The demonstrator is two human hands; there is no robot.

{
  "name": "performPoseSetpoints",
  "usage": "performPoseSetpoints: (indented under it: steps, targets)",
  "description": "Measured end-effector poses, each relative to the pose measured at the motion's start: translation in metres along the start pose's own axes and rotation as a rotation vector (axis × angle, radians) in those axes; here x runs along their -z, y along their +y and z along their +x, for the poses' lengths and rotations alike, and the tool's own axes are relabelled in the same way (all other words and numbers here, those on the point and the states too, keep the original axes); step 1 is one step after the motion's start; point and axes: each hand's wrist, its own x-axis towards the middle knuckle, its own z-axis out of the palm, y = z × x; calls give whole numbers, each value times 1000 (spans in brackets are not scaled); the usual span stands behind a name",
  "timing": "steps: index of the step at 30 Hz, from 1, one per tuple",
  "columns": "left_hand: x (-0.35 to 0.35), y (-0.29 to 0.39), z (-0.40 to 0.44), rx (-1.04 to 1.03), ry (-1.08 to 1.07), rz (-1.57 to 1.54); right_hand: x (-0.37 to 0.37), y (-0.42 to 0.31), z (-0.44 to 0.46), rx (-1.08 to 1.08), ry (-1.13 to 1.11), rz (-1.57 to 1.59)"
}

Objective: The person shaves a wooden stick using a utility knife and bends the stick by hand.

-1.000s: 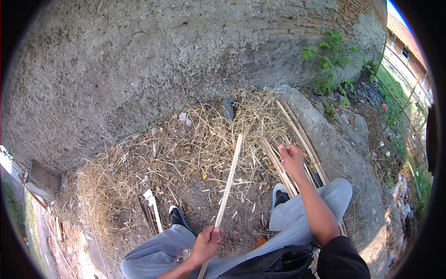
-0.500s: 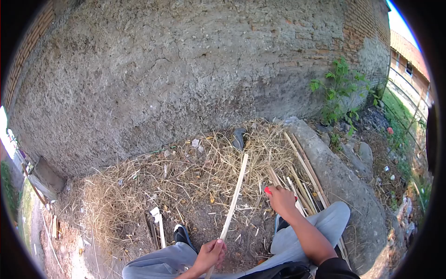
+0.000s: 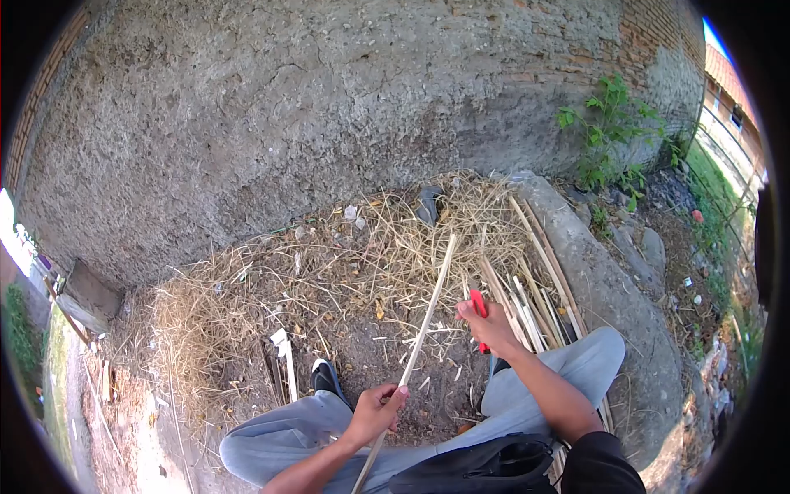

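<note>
Head view, left hand (image 3: 375, 414): fingers closed around a pale wooden strip (image 3: 427, 313), low along its length, as a person sits with legs folded.
Wooden strip: slanted up and away from the lap, its far end seen against the straw; whether it touches there cannot be told.
Right hand (image 3: 493, 329): wrapped around a red tool (image 3: 477, 303), near the strip but apart from it.
Straw (image 3: 196, 329): strewn across the dirt before the shoes, a dark grey object (image 3: 428, 204) lying on it.
Wall (image 3: 288, 123): rough and cracked, closing off the space ahead.
Wood pieces (image 3: 527, 309): a loose row at the right, partly hidden by the right knee (image 3: 599, 358).
Stone ledge (image 3: 629, 354): just beyond the pieces, a green plant (image 3: 611, 123) past its far end.
Black bag (image 3: 494, 455): at the lap, contents not visible.
</note>
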Motion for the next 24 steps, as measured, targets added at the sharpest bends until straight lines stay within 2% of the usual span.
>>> performPoseSetpoints:
  steps: [4,8,16,24]
  targets:
    - [-3,4,-1,28,35,59,-13,15,5,54,-57,143]
    - [-4,5,1,12,56,54,-23,11,-1,46,-126,-5]
    - [-7,3,3,14,46,65,-30,21,6,56,-164,25]
    - [-8,-3,6,44,26,85,-34,28,7,71,-148,-76]
